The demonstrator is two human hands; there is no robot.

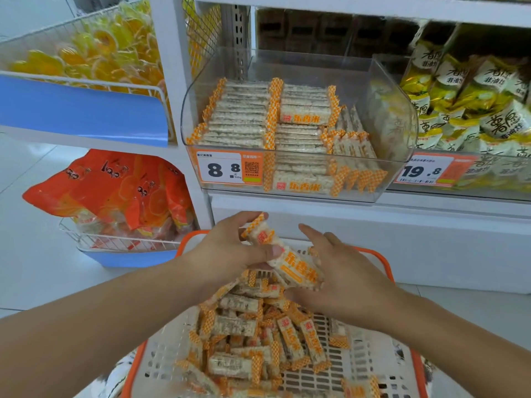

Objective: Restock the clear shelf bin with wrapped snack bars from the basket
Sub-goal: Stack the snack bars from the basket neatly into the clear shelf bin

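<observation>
Nearest the camera sits the basket (370, 366), a white perforated plastic tray with an orange rim, its middle heaped with loose snack bars (244, 328) — puffed-rice blocks in crinkly clear wrap with orange-checked crimped ends. Just above the heap, the left hand (227, 251) has its grip closed around a small bundle of bars (287, 262), thumb pressed across the top one. The right hand (342, 280) cups the same bundle from the far side with fingers loosely spread (steadying rather than pinching, as far as I can judge).

The step in hand looks like gathering and squaring up a handful. Next comes a lift up and forward over the curved front lip of the clear shelf bin (399, 110), keeping the slippery wrappers aligned. The bin — rigid, transparent, glossy — already holds neat flat rows on its left and centre; room shows on its right and behind.
</observation>
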